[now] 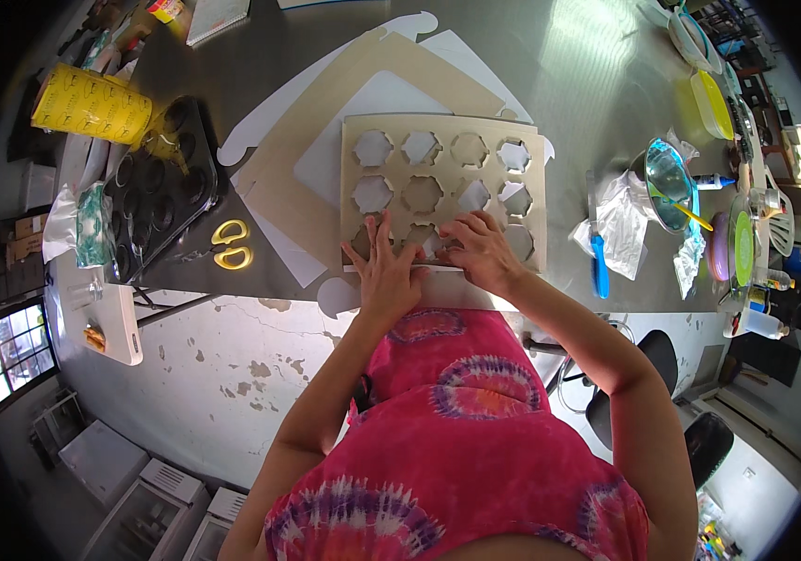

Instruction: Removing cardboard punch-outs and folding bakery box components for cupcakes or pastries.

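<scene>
A tan cardboard sheet with rows of scalloped cut-out holes lies near the table's front edge, in front of me. White shows through many of the holes. My left hand rests on the sheet's lower left, fingers spread over the bottom row of holes. To its right, my right hand has bent fingers at a bottom-row hole and appears to grip the cardboard there; the fingertips are partly hidden. A narrow white edge shows under both hands. Beneath the sheet lie larger pieces of tan board and white card.
To the left are yellow-handled scissors, a dark muffin tin and a yellow roll. On the right lie a blue-handled knife, crumpled foil, a metal bowl and a yellow container.
</scene>
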Demonstrator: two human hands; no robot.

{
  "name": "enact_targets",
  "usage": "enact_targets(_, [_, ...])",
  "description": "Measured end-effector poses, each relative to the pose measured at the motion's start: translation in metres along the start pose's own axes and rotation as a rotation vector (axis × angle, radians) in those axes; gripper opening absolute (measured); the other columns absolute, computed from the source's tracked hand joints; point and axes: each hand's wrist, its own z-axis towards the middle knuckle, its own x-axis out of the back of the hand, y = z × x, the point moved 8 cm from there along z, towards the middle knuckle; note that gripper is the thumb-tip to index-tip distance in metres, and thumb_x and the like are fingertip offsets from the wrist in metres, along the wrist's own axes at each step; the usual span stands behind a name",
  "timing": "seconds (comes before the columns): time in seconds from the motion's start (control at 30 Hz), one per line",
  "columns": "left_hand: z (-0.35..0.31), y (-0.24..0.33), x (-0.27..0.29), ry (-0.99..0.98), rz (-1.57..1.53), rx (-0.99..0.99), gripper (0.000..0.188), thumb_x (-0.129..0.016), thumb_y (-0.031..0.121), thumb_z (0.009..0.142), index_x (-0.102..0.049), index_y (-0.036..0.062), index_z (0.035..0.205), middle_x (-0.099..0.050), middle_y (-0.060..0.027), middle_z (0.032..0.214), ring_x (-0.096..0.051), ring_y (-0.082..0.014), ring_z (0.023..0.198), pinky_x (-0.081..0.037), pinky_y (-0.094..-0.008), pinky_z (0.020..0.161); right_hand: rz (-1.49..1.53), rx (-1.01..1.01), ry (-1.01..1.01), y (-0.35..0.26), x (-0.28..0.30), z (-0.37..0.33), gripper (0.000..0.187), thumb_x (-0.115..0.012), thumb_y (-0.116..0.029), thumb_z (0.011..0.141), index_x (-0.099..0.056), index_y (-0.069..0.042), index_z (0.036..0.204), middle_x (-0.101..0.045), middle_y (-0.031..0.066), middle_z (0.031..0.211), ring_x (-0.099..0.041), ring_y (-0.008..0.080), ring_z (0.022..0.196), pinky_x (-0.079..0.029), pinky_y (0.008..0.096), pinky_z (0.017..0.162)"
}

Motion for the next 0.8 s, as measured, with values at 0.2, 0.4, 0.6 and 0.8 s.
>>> enact_targets(0.2, [-0.001, 0.000, -0.001, 0.014, -0.018, -0.007, 0.024, -0.069, 0.023, 0.069, -0.057, 0.0149, 0.088, -0.016, -0.0184, 0.143, -0.010, -0.0400, 0.134, -0.002, -0.0711, 0.096, -0.005, -0.002, -0.018, -0.003, -0.001, -0.001, 0.019, -0.062, -0.005, 0.063, -0.070, -0.014, 0.077, -0.054, 0.0041, 0.103, -0.048, 0.0219, 0.104, -0.035, 0.0408, 0.095])
enact_targets(0.4, [0.000, -0.001, -0.001, 0.042, -0.080, 0.024, 0.037, -0.069, 0.025, 0.070, -0.051, 0.0108, 0.100, -0.017, -0.0185, 0.143, -0.012, -0.0390, 0.134, -0.001, -0.0688, 0.098, 0.105, -0.187, -0.028, -0.001, -0.009, 0.009, 0.020, -0.066, -0.007, 0.059, -0.070, -0.012, 0.078, -0.057, 0.0040, 0.096, -0.049, 0.0217, 0.101, -0.034, 0.0392, 0.092])
enact_targets(0.6, [-0.004, -0.006, -0.001, 0.060, -0.130, -0.025, 0.040, -0.068, 0.024, 0.073, -0.048, 0.0079, 0.103, -0.017, -0.0197, 0.143, -0.012, -0.0390, 0.134, 0.001, -0.0674, 0.098, 0.049, -0.264, -0.062, -0.003, -0.020, 0.018, 0.010, -0.063, -0.010, 0.063, -0.067, -0.010, 0.071, -0.059, 0.0025, 0.085, -0.050, 0.0215, 0.094, -0.033, 0.0388, 0.088])
enact_targets(0.8, [-0.013, -0.012, 0.002, 0.157, -0.184, -0.112, 0.019, -0.070, 0.014, 0.070, -0.058, 0.0071, 0.083, -0.028, -0.0189, 0.139, -0.016, -0.0385, 0.134, 0.002, -0.0631, 0.101, 0.012, -0.351, -0.222, 0.004, -0.031, 0.028, 0.008, -0.059, -0.012, 0.067, -0.067, -0.010, 0.067, -0.058, 0.0040, 0.078, -0.050, 0.0221, 0.092, -0.034, 0.0371, 0.086])
